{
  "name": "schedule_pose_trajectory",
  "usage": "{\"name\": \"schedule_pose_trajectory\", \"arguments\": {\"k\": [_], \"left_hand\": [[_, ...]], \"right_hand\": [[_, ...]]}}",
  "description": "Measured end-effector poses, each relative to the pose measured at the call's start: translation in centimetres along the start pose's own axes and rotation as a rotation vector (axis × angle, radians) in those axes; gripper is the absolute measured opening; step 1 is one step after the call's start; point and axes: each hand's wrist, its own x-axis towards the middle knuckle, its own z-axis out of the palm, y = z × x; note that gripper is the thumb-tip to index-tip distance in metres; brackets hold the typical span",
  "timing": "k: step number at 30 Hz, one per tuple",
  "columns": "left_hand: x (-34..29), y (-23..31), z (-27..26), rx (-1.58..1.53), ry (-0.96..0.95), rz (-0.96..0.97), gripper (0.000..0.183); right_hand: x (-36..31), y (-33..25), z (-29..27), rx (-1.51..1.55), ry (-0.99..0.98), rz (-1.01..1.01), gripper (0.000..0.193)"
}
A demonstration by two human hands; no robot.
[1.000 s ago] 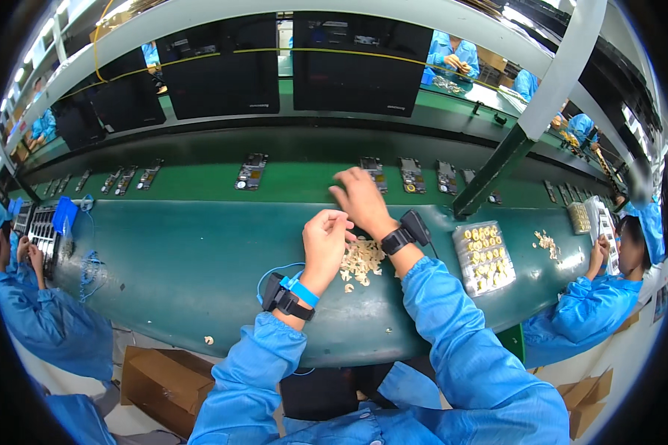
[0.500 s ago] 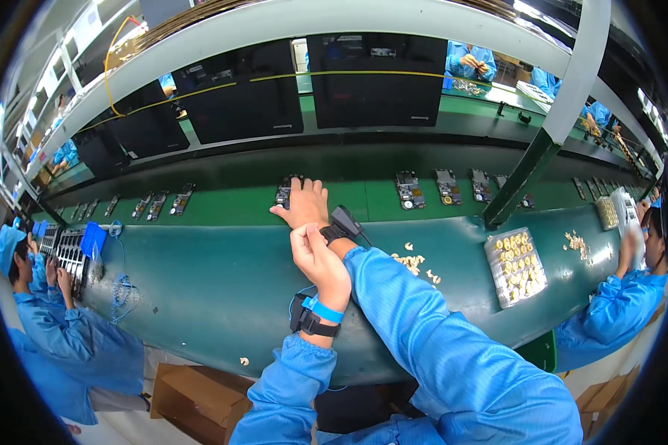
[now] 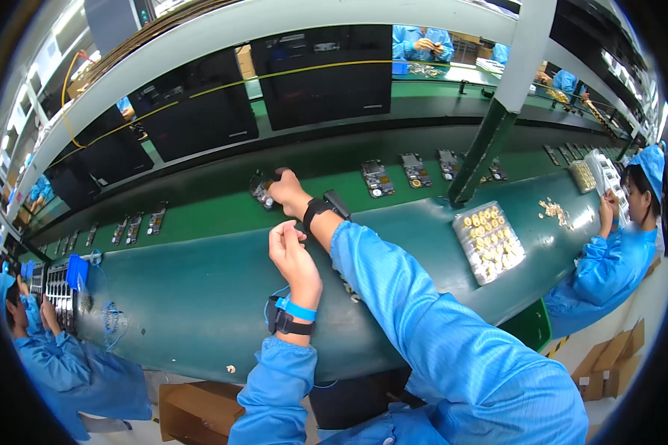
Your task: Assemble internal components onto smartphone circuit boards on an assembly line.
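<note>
My right hand [image 3: 290, 194] reaches across to the far green strip. Its bent fingers and thumb close on the right edge of a small dark circuit board [image 3: 260, 191], which sits at a slant. Nearer to me, my left hand [image 3: 295, 258] hovers over the green bench, palm up, with fingers curled in and the thumb against them. Anything pinched in them is too small to make out. Both wrists wear black straps, and the left one also has a blue band [image 3: 295, 308]. Small pale pieces [image 3: 351, 294] lie partly hidden beneath my right forearm.
More circuit boards [image 3: 377, 179] line the strip on both sides. A clear tray of round gold-coloured parts [image 3: 490, 241] rests right, near a green-and-white post [image 3: 485, 141]. Loose pale pieces [image 3: 554, 213] lie beyond it. Co-workers sit at left [image 3: 67, 356] and right [image 3: 594, 274].
The view has swung right. My right hand has shifted from lying over the circuit board to its right edge, and the board has turned aslant. My left hand has come away from the right wrist.
</note>
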Motion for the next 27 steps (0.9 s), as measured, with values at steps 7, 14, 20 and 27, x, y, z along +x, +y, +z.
{"name": "schedule_pose_trajectory", "arguments": {"k": [7,14,20,27], "left_hand": [[-0.2,0.9,-0.3,-0.099,-0.238,-0.362,0.048],[-1.9,0.6,0.8,-0.138,-0.621,-0.348,0.024],[-2.0,0.3,0.5,-0.027,-0.686,-0.284,0.023],[-1.5,-0.1,1.0,0.039,-0.634,-0.093,0.03]], "right_hand": [[-8.9,-2.8,-10.6,0.521,-0.254,0.028,0.066],[-19.9,-3.0,-17.1,-0.111,0.008,-0.324,0.05],[-29.4,-3.1,-27.9,-0.343,0.22,-0.427,0.021],[-33.0,-2.2,-43.4,-0.887,0.41,-0.414,0.017]]}}
